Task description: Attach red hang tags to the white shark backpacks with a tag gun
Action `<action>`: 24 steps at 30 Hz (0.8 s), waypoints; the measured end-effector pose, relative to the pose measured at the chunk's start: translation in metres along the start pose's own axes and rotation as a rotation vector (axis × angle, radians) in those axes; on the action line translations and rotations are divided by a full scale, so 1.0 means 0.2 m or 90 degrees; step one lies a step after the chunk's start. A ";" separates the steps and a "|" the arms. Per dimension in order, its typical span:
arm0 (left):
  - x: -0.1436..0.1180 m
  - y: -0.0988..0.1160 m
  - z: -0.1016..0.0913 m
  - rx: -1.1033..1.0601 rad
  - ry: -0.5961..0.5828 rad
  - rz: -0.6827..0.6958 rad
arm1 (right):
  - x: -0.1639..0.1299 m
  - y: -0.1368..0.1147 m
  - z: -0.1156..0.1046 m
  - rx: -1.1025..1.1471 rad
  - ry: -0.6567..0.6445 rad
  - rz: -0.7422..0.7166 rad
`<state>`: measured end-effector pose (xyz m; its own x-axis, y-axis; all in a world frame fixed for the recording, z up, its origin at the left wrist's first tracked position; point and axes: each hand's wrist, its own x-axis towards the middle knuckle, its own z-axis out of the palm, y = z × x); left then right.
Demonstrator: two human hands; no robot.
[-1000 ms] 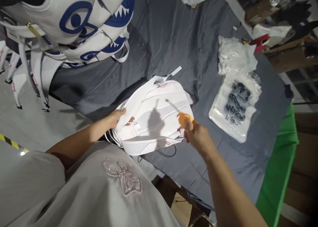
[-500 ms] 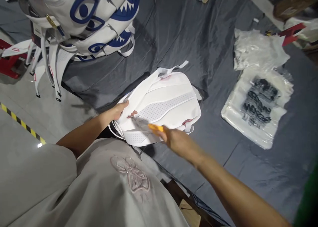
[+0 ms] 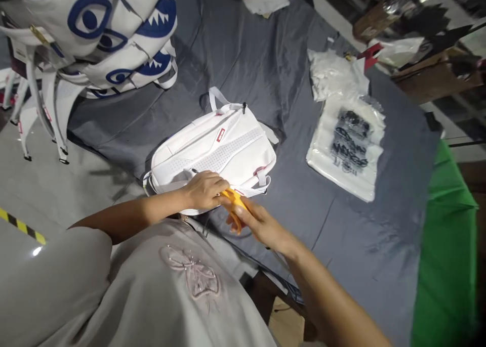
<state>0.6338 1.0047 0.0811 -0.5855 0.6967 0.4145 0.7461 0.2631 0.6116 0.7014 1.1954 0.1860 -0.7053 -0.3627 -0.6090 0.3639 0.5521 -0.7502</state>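
A white backpack point(image 3: 248, 157) lies back panel up on the grey cloth, close in front of my body. One shoulder strap point(image 3: 220, 135) with a red label lies across it. My left hand point(image 3: 207, 190) is closed at the backpack's near edge, its fingers curled around the lower shoulder strap; the exact grip is partly hidden. Orange-handled scissors point(image 3: 233, 198) are in my right hand point(image 3: 256, 220), just beyond the left fingertips. My right fingers wrap the handles, and the blades are hidden behind my left hand.
Stacked white backpacks point(image 3: 125, 38) with blue eyes and teeth stand at the upper left, straps hanging down. Clear plastic bags point(image 3: 322, 162) and a crumpled white bag point(image 3: 334, 74) lie to the right. Green fabric point(image 3: 444, 246) is at the far right, cardboard boxes point(image 3: 429, 76) behind.
My left hand has moved from the backpack's left end to its near edge, meeting the scissors. The upper strap now lies across the back panel. The view has swung right.
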 end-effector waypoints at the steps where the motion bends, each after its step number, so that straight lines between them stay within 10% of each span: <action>1: 0.01 -0.01 0.00 -0.017 -0.014 -0.016 | -0.02 0.01 0.01 0.055 -0.031 -0.024; 4: 0.01 -0.03 -0.04 -0.040 -0.089 -0.082 | -0.07 0.04 0.02 0.029 -0.020 -0.011; 11: -0.19 -0.18 -0.14 0.203 -0.051 -0.470 | 0.06 0.12 -0.26 -0.235 0.341 0.139; 17: -0.25 -0.31 -0.05 0.074 -0.040 -0.570 | 0.21 0.15 -0.20 -0.018 -0.003 0.102; 24: -0.24 -0.46 -0.19 -0.276 0.061 -0.743 | 0.24 0.15 -0.24 -0.131 0.331 0.111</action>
<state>0.5817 0.9207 0.0304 -0.8616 0.1390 -0.4883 -0.3892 0.4367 0.8111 0.6488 1.2301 0.1468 -0.8703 0.1334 -0.4742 0.4124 0.7238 -0.5532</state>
